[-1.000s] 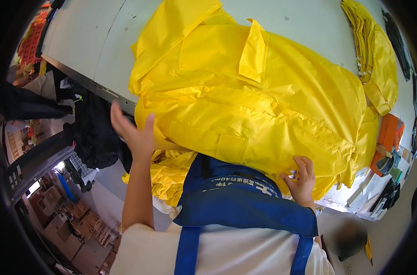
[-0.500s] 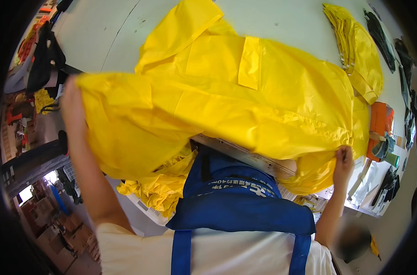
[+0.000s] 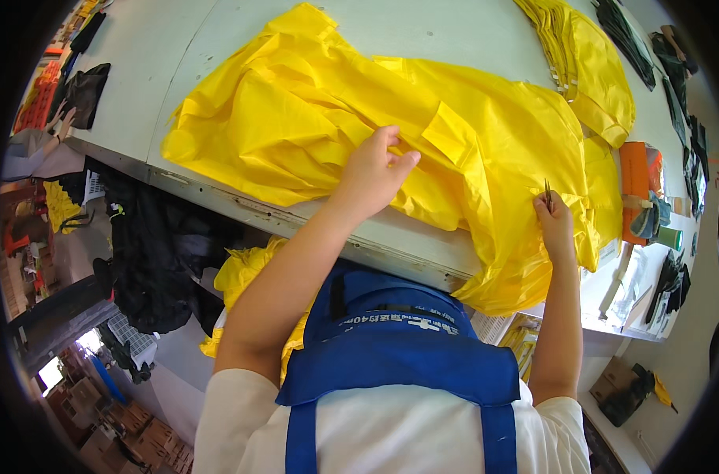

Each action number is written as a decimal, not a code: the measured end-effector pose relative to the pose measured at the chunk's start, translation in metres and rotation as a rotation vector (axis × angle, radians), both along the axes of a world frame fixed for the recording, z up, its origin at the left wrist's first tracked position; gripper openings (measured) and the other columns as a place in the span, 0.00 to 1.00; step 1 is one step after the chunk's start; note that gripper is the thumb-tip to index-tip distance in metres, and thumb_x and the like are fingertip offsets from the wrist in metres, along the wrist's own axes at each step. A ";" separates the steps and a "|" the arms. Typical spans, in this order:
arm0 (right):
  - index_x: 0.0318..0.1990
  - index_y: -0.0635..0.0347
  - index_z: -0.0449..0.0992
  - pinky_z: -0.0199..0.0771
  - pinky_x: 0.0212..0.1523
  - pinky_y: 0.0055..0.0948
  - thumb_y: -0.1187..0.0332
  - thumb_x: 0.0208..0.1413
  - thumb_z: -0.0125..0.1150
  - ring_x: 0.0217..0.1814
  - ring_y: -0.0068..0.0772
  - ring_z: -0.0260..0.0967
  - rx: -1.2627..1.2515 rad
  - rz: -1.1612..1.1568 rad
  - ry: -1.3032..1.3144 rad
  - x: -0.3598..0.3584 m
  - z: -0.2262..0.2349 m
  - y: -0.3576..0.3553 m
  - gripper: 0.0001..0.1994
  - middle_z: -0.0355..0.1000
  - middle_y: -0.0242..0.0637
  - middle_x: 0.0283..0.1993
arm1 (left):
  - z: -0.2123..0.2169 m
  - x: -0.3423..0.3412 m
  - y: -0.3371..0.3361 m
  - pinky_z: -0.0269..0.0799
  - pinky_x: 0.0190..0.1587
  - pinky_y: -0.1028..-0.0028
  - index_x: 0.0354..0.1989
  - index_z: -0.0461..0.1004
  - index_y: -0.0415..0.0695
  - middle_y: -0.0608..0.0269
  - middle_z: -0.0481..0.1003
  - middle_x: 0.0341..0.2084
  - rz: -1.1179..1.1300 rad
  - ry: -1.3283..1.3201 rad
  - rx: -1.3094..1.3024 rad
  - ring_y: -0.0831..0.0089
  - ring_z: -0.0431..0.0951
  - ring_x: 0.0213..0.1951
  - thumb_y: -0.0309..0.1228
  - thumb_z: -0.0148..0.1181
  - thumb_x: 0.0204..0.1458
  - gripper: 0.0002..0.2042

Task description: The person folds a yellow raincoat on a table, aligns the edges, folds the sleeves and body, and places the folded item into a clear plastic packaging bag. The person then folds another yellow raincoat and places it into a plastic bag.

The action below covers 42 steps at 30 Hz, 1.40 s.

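A crumpled yellow garment, apparently a raincoat, spreads across the table, with part of it hanging over the near edge. Above its middle is my left hand, fingers curved and apart, with no cloth gripped. My right hand is closed on small dark thread snips, their two thin points upward, over the garment's right part. A sewn flap shows on the cloth between my hands.
A stack of folded yellow garments lies at the far right, near an orange box and a green roll. Another person's hands are at the table's left end. Yellow cloth sits below the near edge.
My left hand has let go of the garment's left end and come right to its middle. The left part now lies flatter on the table. My right hand has moved up and left.
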State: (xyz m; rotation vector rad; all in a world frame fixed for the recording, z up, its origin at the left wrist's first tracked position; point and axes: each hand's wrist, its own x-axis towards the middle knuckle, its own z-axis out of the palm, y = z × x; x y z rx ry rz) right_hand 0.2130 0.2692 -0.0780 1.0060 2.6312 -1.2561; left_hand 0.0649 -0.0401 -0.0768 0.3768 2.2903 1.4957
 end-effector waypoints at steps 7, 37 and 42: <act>0.47 0.64 0.66 0.66 0.38 0.27 0.65 0.60 0.52 0.35 0.30 0.65 0.032 -0.036 0.259 0.000 0.012 -0.033 0.13 0.68 0.40 0.36 | 0.010 -0.006 0.024 0.72 0.38 0.70 0.50 0.70 0.42 0.54 0.76 0.38 -0.166 0.371 -0.203 0.65 0.77 0.32 0.27 0.56 0.51 0.16; 0.45 0.61 0.70 0.57 0.24 0.16 0.72 0.43 0.68 0.23 0.16 0.53 -0.190 0.102 0.324 -0.064 0.049 -0.083 0.20 0.59 0.27 0.26 | 0.037 0.010 0.049 0.71 0.47 0.69 0.52 0.64 0.40 0.55 0.68 0.45 -0.343 0.203 0.055 0.64 0.74 0.40 0.16 0.56 0.43 0.24; 0.53 0.66 0.65 0.66 0.31 0.22 0.57 0.48 0.67 0.30 0.22 0.63 -0.688 -0.093 0.165 -0.119 0.041 -0.084 0.29 0.66 0.35 0.33 | 0.030 0.014 0.050 0.69 0.48 0.68 0.45 0.65 0.40 0.54 0.71 0.42 -0.304 0.155 0.144 0.60 0.73 0.42 0.16 0.56 0.42 0.18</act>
